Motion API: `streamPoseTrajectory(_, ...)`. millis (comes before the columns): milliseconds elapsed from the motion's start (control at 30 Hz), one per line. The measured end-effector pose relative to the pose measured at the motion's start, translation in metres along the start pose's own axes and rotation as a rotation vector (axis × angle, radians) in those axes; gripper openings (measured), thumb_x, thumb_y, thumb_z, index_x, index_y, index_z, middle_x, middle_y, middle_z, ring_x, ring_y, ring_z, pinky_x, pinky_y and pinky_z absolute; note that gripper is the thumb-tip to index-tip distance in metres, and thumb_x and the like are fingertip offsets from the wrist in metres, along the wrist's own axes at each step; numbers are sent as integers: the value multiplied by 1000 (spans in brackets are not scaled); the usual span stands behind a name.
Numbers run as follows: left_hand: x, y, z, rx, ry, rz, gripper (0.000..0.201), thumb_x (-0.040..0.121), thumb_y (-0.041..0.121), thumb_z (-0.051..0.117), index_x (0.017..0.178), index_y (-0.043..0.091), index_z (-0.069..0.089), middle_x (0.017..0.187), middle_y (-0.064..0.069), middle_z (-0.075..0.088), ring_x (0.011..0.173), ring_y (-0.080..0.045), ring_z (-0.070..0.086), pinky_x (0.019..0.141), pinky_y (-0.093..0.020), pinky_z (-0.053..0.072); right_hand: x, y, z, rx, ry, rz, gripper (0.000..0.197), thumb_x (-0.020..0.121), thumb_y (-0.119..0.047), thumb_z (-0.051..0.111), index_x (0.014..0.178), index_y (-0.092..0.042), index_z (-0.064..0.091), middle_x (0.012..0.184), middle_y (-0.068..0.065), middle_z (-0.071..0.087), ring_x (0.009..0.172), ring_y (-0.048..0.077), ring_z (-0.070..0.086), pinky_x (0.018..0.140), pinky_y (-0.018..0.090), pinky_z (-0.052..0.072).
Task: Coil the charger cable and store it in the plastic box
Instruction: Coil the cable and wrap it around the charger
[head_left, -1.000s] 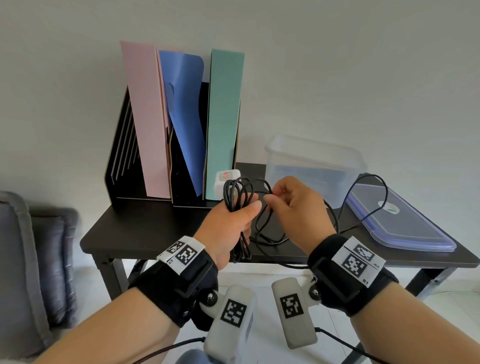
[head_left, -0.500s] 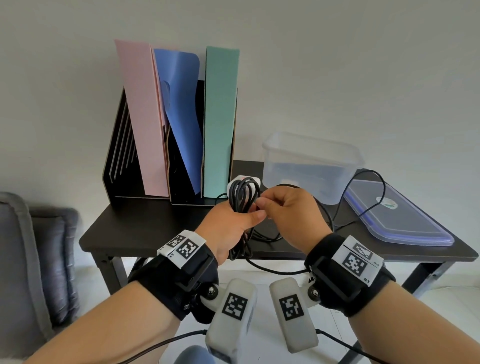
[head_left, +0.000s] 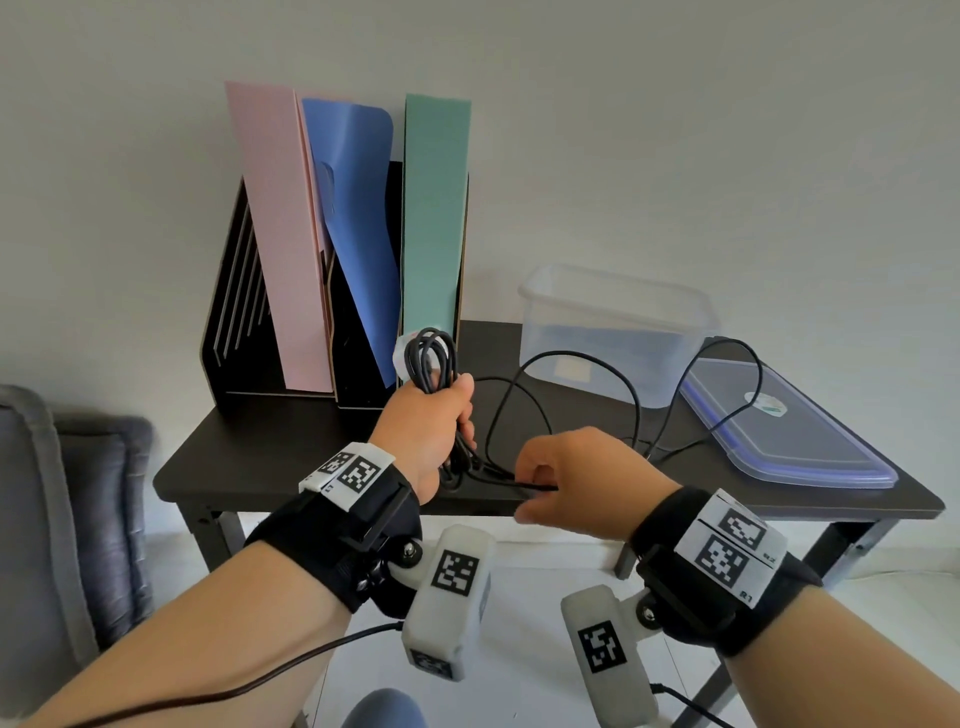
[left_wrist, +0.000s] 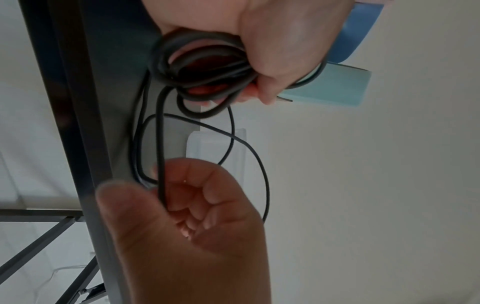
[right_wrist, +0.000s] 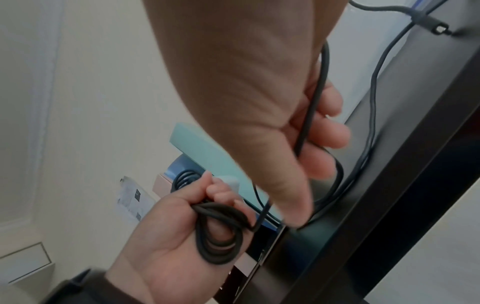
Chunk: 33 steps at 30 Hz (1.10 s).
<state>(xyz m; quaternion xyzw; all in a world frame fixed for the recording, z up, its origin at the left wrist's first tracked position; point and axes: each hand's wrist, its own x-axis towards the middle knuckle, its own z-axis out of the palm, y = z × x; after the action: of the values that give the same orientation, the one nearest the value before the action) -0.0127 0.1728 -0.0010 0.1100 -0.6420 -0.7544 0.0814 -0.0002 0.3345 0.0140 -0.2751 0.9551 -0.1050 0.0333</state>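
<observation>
My left hand (head_left: 434, 431) grips a bundle of black charger cable coils (head_left: 430, 361) upright above the table's front; the white charger plug (head_left: 402, 353) peeks out behind the loops. The same coils (left_wrist: 197, 67) fill the left hand's fist in the left wrist view. My right hand (head_left: 571, 480) pinches the loose cable strand (head_left: 524, 483) low, near the table's front edge, to the right of the left hand. In the right wrist view the strand (right_wrist: 311, 102) runs through its curled fingers. The remaining cable (head_left: 587, 358) loops over the table toward the clear plastic box (head_left: 618, 332), which stands open.
The box lid (head_left: 789, 431) lies flat at the table's right end, with cable trailing across it. A black file rack (head_left: 244, 312) with pink, blue and green folders stands at the back left. A grey cushioned seat (head_left: 52, 493) is to the left of the dark table (head_left: 291, 457).
My right hand has dropped from beside the coils down and right to the table's front edge, drawing a strand out. The left hand keeps its grip on the coils.
</observation>
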Motion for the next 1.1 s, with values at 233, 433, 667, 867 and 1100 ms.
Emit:
streamPoseTrajectory(233,-7,1,-3,180,45,67,24,87,34,60,81,12,53,64,-1,41,58,-16,39,52,-24,37,0,1,-6,-170,208,-91,23,85,-17,46,96,-28,63,81,-7,65,81,17,49,90,31,33)
streamPoseTrajectory(433,-9,4,-5,279,-62,106,33,78,45,66,79,14,54,56,-1,43,53,-20,37,54,-28,37,0,-5,-7,-269,448,-141,14,67,-11,57,65,-24,62,54,-6,60,69,19,47,86,39,30)
streamPoseTrajectory(667,-10,4,-11,263,-248,109,58,48,68,72,68,18,50,38,14,44,55,-17,37,58,-33,35,1,-4,-16,-119,651,-111,36,53,-41,83,75,-20,64,65,-7,64,81,22,55,85,40,31)
streamPoseTrajectory(867,-14,4,-12,272,-391,52,52,46,44,83,81,21,53,68,5,44,59,-12,40,57,-29,33,4,-9,-24,87,588,-196,41,63,-21,80,99,-11,62,92,3,65,90,24,56,75,31,45)
streamPoseTrajectory(1100,-18,-2,-13,336,-427,76,32,59,19,66,89,18,56,66,4,45,61,-14,42,64,-29,37,8,-10,-28,191,592,-195,35,74,-7,69,107,-12,58,106,1,59,91,15,53,79,25,44)
